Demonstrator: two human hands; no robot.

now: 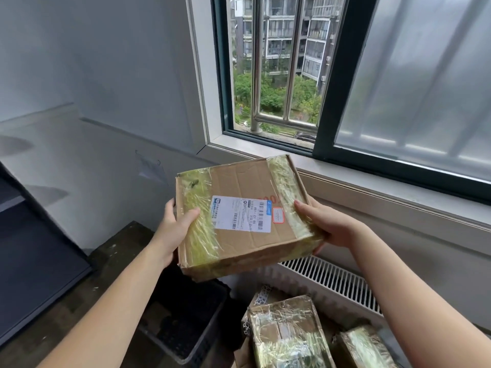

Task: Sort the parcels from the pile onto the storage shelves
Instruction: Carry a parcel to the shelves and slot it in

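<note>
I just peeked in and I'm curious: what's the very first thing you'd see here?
A taped cardboard box with a white label, right in the middle, gripped by the left hand and right hand at its two sides. Behind it, up top, a window shows tall flats and green trees outside. More taped parcels lie in a pile at the bottom right.

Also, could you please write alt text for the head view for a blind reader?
The left hand and right hand hold a taped brown cardboard parcel with a white shipping label before an open window. More taped parcels lie piled below.
</note>
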